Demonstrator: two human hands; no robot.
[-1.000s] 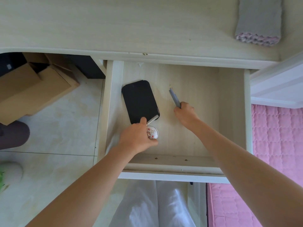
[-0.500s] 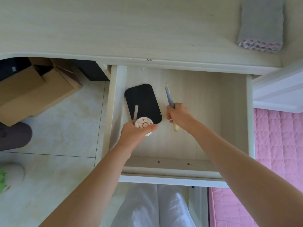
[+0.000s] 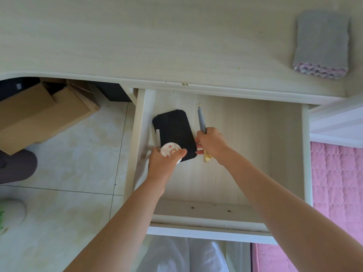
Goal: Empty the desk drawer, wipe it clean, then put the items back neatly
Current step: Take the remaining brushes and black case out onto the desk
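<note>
At frame centre, the left hand (image 3: 164, 163) curls round a small round tin (image 3: 170, 150) – light, rigid, likely slippery – while the right hand (image 3: 211, 143) grips a slim pen (image 3: 202, 119) mid-barrel, easily carried.

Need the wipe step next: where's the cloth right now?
Head view: the folded grey cloth lies on the desk top, far right, beyond the open drawer, untouched by either hand.
</note>
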